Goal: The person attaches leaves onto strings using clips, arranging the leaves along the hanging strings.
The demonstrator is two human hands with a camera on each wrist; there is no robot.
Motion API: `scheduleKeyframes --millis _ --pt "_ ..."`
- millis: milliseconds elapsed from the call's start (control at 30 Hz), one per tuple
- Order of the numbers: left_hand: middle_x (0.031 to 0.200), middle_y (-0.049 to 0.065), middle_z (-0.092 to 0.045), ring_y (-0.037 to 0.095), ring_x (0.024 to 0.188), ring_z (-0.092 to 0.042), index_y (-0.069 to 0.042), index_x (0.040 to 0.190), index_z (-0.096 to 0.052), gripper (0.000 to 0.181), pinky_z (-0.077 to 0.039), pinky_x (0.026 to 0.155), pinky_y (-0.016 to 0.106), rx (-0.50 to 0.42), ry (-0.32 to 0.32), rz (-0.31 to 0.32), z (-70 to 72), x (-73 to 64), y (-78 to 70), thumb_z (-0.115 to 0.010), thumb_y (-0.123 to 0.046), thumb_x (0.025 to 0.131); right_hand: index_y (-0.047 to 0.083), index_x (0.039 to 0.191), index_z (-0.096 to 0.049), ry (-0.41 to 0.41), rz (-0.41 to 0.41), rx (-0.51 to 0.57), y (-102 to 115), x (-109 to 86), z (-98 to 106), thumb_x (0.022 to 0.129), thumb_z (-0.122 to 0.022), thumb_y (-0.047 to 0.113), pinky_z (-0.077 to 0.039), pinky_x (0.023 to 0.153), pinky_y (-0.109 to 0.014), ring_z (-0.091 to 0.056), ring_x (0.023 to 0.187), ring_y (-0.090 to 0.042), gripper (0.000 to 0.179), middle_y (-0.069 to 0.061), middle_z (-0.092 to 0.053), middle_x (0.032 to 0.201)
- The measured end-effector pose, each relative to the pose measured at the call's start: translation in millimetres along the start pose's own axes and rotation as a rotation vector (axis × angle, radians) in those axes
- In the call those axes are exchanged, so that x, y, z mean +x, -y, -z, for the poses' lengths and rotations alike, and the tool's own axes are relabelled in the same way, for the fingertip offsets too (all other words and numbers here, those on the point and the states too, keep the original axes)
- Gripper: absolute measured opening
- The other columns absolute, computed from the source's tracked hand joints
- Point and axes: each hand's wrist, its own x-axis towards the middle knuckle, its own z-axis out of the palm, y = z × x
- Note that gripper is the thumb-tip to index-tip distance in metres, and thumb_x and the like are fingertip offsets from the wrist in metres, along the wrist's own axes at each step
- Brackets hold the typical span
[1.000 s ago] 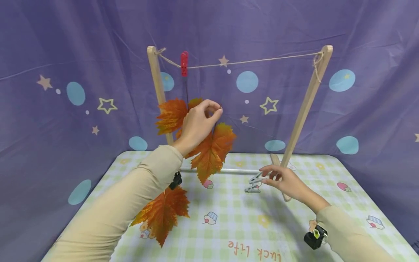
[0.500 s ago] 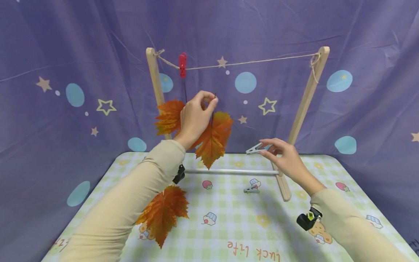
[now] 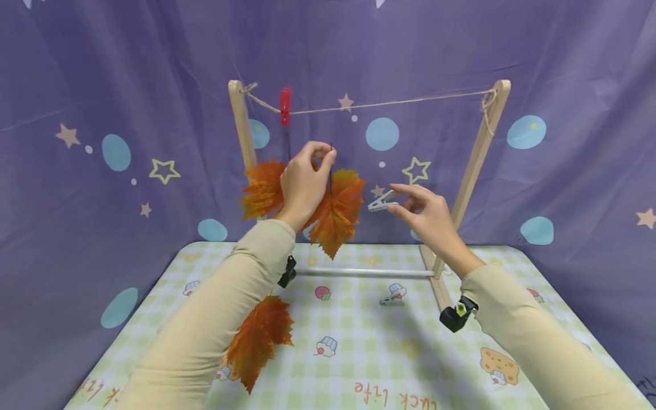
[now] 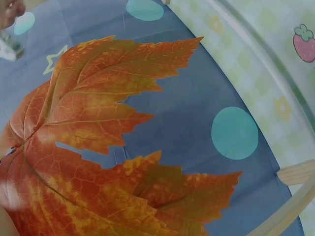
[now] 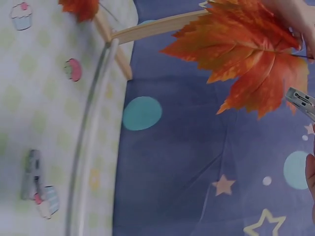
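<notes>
Here's the left hand [image 3: 306,183], its grip pinching the thin dark stem of an orange-and-yellow artificial maple leaf [image 3: 334,212], the stem's tip poking up above the fingers! The leaf hangs blade-down, below the pale twine line [image 3: 394,103] and apart from it. And over on the other side, the right hand [image 3: 429,217]: thumb and fingers grasp a light grey clothespin [image 3: 381,203] by its handle ends, nose pointing at that leaf, near it but not touching.

Up on the line, close to the left wooden post [image 3: 241,122], a red clothespin [image 3: 285,106] holds a second orange maple leaf [image 3: 263,185], partly behind the left hand. The right wooden post [image 3: 475,156] anchors the far end. Down below, a white rod [image 3: 364,272] spans the frame, another grey clothespin [image 3: 392,302] lies on the green-and-white checked surface [image 3: 366,341], and a third orange leaf [image 3: 262,336] shows beside the left sleeve [image 3: 220,307].
</notes>
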Motion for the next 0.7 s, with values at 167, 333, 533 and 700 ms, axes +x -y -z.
scheduleKeyframes --millis 167,333,533,700 --pt "0.097 -0.008 -0.072 0.013 0.07 -0.056 -0.019 0.112 -0.07 0.026 -0.041 0.063 0.034 0.014 -0.031 0.004 -1.8 -1.4 5.8 -0.059 -0.04 0.1 0.011 0.125 -0.07 -0.041 0.023 -0.016 10 18.3 -6 0.088 -0.077 0.016 -0.042 0.062 -0.026 -0.056 0.068 -0.016 0.038 -0.005 -0.065 0.089" --pt "0.099 -0.009 -0.072 0.013 0.069 -0.056 -0.02 0.111 -0.071 0.026 -0.041 0.062 0.034 0.013 -0.048 -0.017 -2.6 0.6 6.7 -0.06 -0.04 0.1 0.01 0.12 -0.072 -0.094 0.056 -0.028 21 35.7 -5 0.085 -0.08 0.016 -0.04 0.059 -0.024 -0.053 0.066 -0.017 0.035 -0.005 -0.066 0.092" --pt "0.098 -0.009 -0.073 0.013 0.07 -0.056 -0.02 0.112 -0.072 0.027 -0.04 0.062 0.033 0.003 -0.061 -0.04 -1.4 1.4 4.5 -0.061 -0.041 0.099 0.012 0.116 -0.075 -0.189 0.118 -0.036 36 54.3 -6 0.083 -0.082 0.018 -0.04 0.061 -0.023 -0.051 0.065 -0.014 0.034 -0.001 -0.067 0.097" --pt "0.098 -0.009 -0.072 0.012 0.07 -0.055 -0.02 0.111 -0.072 0.027 -0.04 0.062 0.033 0.0 -0.074 -0.056 -2.0 2.2 2.4 -0.061 -0.041 0.099 0.01 0.113 -0.076 -0.243 0.159 -0.002 48 67.1 -6 0.081 -0.084 0.017 -0.042 0.064 -0.022 -0.051 0.065 -0.014 0.033 -0.002 -0.067 0.097"
